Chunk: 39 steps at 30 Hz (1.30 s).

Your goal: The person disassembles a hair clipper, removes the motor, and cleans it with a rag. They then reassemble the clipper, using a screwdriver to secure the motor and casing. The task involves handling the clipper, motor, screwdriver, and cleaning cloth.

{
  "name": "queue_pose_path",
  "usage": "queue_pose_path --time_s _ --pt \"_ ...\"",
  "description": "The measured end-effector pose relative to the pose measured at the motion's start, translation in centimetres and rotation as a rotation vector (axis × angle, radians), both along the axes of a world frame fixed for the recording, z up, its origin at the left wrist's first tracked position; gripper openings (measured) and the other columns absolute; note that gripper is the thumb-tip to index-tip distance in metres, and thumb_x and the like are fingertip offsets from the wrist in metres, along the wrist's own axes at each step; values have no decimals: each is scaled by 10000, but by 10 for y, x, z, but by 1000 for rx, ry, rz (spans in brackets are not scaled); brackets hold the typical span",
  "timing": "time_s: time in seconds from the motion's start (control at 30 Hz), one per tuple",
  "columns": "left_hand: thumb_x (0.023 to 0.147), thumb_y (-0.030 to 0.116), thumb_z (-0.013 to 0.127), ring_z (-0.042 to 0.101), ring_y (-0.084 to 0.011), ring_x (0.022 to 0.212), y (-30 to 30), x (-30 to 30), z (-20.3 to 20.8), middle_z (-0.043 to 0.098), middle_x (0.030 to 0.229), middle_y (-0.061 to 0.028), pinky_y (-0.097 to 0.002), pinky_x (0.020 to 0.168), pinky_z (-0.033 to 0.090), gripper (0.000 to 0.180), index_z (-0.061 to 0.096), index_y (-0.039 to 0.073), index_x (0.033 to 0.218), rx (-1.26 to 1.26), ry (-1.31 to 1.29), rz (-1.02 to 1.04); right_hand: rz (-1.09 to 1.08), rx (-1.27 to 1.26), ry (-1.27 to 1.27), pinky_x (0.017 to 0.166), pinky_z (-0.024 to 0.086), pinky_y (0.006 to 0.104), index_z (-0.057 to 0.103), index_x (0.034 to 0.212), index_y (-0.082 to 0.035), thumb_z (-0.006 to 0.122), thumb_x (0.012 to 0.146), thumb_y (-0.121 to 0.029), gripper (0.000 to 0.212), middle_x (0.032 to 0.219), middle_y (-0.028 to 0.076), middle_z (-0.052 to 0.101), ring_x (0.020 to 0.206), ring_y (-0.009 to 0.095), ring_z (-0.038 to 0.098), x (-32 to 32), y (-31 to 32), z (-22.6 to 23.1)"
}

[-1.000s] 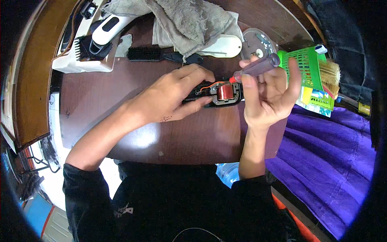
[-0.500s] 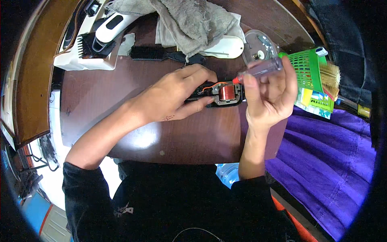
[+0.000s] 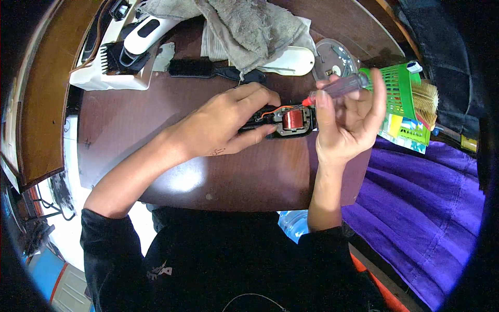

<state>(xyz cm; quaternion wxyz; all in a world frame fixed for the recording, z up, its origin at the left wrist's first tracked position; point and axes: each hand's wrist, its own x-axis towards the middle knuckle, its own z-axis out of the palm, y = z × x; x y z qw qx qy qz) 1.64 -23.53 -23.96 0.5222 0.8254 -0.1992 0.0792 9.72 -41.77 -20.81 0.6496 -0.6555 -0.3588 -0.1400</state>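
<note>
Toward the middle of the counter (image 3: 249, 179) lies an opened black hair clipper (image 3: 283, 119), its copper-coloured coil (image 3: 293, 120) exposed. The left hand (image 3: 236, 117) grips its housing; the right hand (image 3: 345, 122) holds a clear-handled screwdriver (image 3: 339, 88), slanted down toward the coil's upper edge. Screwdriver work there seems the step in hand; tip contact cannot be told. The next move calls for a steady housing and a well-aligned shaft. Bare counter reaches to the near edge, while a black-bristled brush (image 3: 191, 67), grey towel (image 3: 247, 34), clear dish (image 3: 335, 61) and green basket (image 3: 393, 91) limit room beyond and rightward.
</note>
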Motion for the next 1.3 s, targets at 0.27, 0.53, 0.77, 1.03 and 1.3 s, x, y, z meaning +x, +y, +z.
queue_pose_path --time_s 0.27,0.53,0.77,1.03,1.3 --pt "841 120 683 597 -357 986 -1 0 -3 586 1083 -176 -401 865 489 371 530 -25 1146 9 -23 -6 129 32 -82 830 541 368 353 1371 60 729 738 125 739 1168 220 586 966 267 637 3 -4 -8" --pt "843 128 683 599 -357 988 1 0 0 590 1077 -181 -398 867 489 371 533 -24 1146 2 -5 -8 63 162 87 931 497 377 391 1359 42 756 697 150 763 1186 184 568 1059 244 596 4 -1 -7" --pt "838 128 689 604 -353 977 0 1 -1 592 1078 -182 -396 862 492 375 530 -20 1144 0 -17 -8 164 170 215 935 495 363 377 1372 34 709 728 154 734 1160 169 579 1096 250 578 1 -3 1" --pt "837 128 693 606 -356 964 0 0 -1 592 1071 -185 -396 847 493 381 526 -17 1147 -2 -36 1 147 159 163 897 510 349 377 1376 17 732 719 148 759 1165 153 565 1060 238 585 5 -2 -4" --pt "837 130 695 604 -357 952 0 1 0 590 1058 -182 -395 833 492 376 528 -8 1145 -7 -33 4 146 171 353 869 523 360 319 1441 7 670 787 137 754 1099 197 633 968 266 649 -1 3 7"
